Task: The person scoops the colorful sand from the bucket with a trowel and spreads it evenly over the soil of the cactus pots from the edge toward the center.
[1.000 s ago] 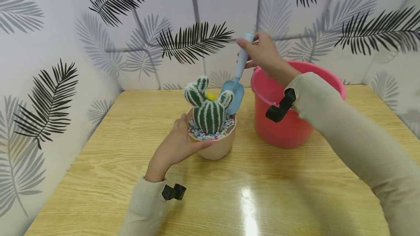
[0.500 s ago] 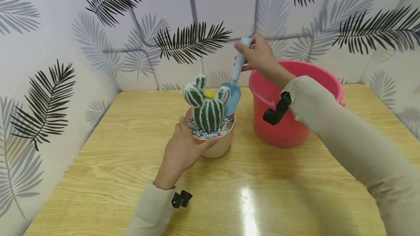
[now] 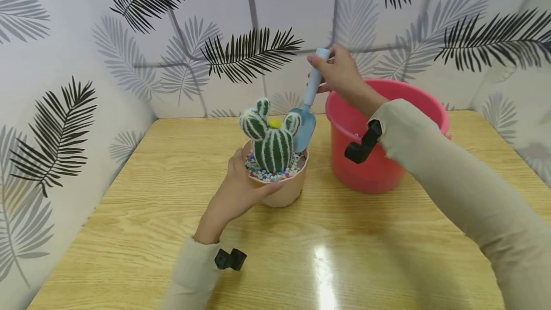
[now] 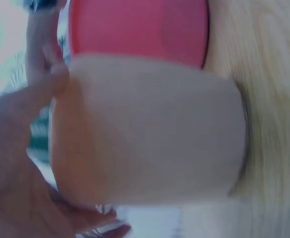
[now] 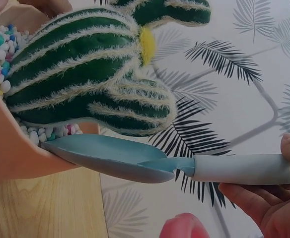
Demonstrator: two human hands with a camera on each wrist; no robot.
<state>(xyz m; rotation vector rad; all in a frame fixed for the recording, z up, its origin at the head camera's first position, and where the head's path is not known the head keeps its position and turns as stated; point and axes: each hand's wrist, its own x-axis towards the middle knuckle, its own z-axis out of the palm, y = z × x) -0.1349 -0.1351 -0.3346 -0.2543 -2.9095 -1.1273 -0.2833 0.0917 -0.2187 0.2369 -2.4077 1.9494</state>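
Observation:
In the head view, a light peach flower pot stands on the table, filled with colourful pebbles around a green, white-striped cactus with a yellow flower. My left hand holds the pot's left side, its thumb along the front rim. The blue trowel is gripped by its pale handle in my right hand. Its blade slants down just right of the cactus. The right wrist view has the trowel tip at the pebbles inside the rim. Some left fingers are hidden behind the pot.
A red bucket stands right of the pot, below my right forearm. The wooden table meets a leaf-patterned backdrop at the back and left. Each sleeve cuff carries a black mount.
The trowel has moved slightly left and down, closer to the cactus, in the first half second. My left hand has shifted slightly on the pot. Little differs since then.

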